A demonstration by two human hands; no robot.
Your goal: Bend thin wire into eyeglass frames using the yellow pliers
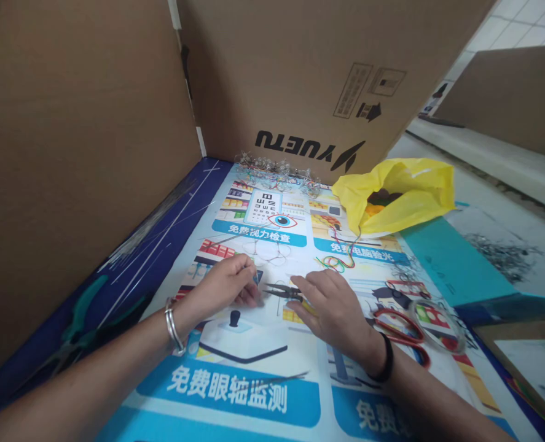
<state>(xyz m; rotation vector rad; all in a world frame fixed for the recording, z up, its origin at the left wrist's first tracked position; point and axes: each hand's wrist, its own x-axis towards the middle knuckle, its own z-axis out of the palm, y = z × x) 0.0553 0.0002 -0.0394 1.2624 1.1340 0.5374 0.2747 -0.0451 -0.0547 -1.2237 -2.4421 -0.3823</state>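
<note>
Pliers with dark, slender jaws (285, 291) sit in the person's right hand (332, 304), the fingers clamped around their handles, above a blue-and-white printed poster (254, 344). The jaws point towards the left hand (235, 283), just beside them, its fingers curled; whether they grip anything, I cannot tell. Red-handled scissors (392, 336) lie near the right wrist, touching a clear round container (459, 344). Further off are a crumpled yellow bag (422, 205) and thin multicoloured cords (337, 264). Teal-handled pliers (84, 307) lie beyond the left forearm.
</note>
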